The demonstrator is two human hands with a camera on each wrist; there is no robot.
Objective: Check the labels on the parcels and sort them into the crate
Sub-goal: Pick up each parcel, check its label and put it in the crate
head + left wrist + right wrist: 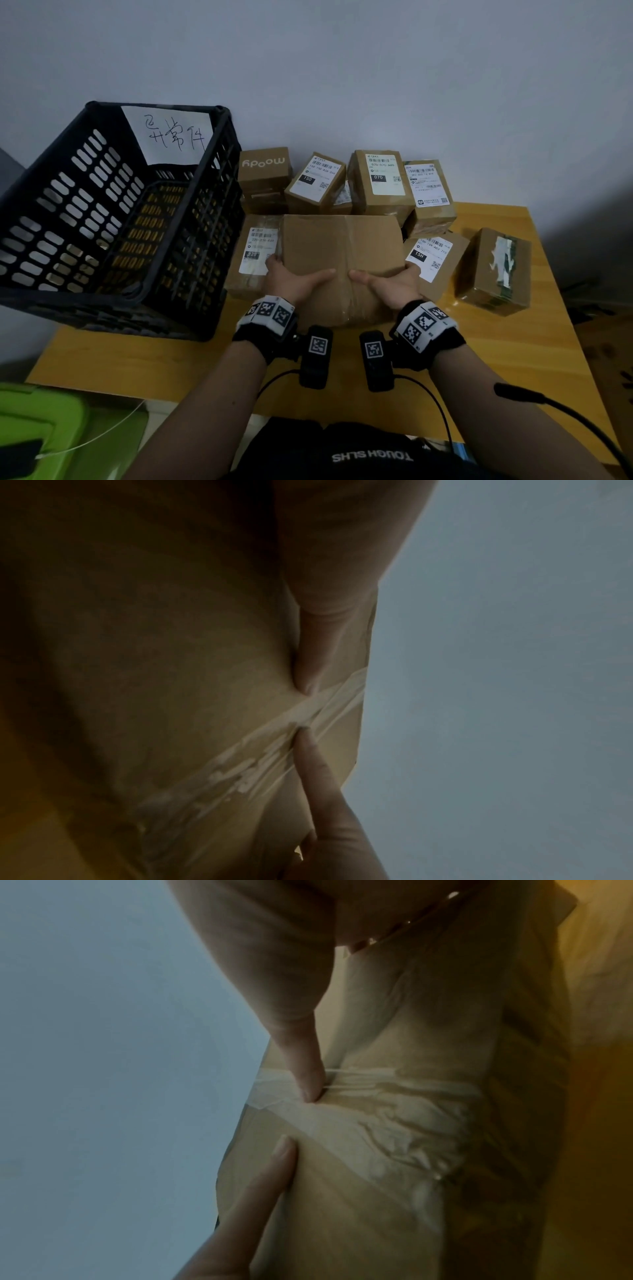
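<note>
Brown parcels [342, 253] (white labels), black slotted crate [113, 219], yellow table [534, 342].

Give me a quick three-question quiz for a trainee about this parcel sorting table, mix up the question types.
1. True or false: the large plain box is held by one hand only.
2. Multiple choice: the black crate with the handwritten paper sign stands A) to the right of the parcels, B) to the left of the parcels, C) on the floor.
3. Fill in: the parcel by the table's right edge, the box with the torn label, has ____ parcels stacked on it.

Key
1. False: the left hand and the right hand each take a grip on it, thumbs on top.
2. B.
3. No.
</note>
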